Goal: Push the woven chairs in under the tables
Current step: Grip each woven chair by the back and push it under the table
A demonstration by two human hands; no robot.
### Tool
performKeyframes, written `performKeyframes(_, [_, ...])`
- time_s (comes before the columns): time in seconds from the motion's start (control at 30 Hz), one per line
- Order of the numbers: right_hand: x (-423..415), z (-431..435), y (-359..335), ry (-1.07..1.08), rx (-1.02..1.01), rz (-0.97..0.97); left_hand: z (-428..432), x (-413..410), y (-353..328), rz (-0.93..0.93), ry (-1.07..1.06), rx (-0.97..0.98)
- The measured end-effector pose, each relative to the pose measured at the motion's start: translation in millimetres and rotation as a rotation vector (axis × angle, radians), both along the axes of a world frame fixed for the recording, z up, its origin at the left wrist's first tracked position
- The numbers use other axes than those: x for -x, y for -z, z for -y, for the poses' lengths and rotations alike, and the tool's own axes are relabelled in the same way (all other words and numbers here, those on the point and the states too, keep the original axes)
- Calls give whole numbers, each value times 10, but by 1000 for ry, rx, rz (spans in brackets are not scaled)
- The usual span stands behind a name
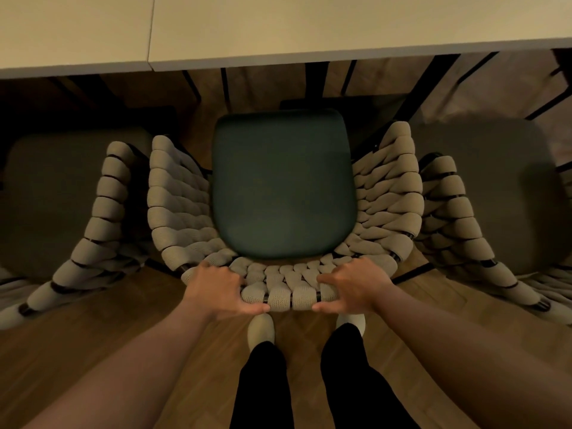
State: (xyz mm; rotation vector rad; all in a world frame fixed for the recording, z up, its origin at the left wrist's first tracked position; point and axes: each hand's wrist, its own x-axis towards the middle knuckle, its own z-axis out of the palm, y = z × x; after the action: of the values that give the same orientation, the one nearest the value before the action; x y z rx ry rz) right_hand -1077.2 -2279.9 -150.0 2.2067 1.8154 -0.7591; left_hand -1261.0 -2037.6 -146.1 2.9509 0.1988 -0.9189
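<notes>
Clearly curled around the woven chair's (387, 196) back rail (294, 297), left hand (216, 289) and right hand (356, 289); neighbouring chairs (102, 212) cropped.

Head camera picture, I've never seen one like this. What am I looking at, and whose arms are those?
No machine here: a person wears one camera on the head, looking down at their own arms. The left hand and right hand grip the woven chair by the top of its back, fingers curled over it. Its dark green cushion shows whole, in front of the pale table. A left neighbour chair and right neighbour chair stand alongside on the wooden floor.
</notes>
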Motion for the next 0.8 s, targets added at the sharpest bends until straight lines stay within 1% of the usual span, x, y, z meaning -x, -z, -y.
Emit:
performKeyframes(0.23, [82,114,39,43,-3,21,109,75,49,-6,-64,31])
performKeyframes(0.47, [171,112,48,115,-65,38,104,60,14,-7,-43,31])
performKeyframes(0.67, [95,32,-10,105,-11,9,62,-5,-15,-7,-40,33])
performKeyframes(0.8, [106,19,-41,116,31,12,81,4,-40,-61,-45,6])
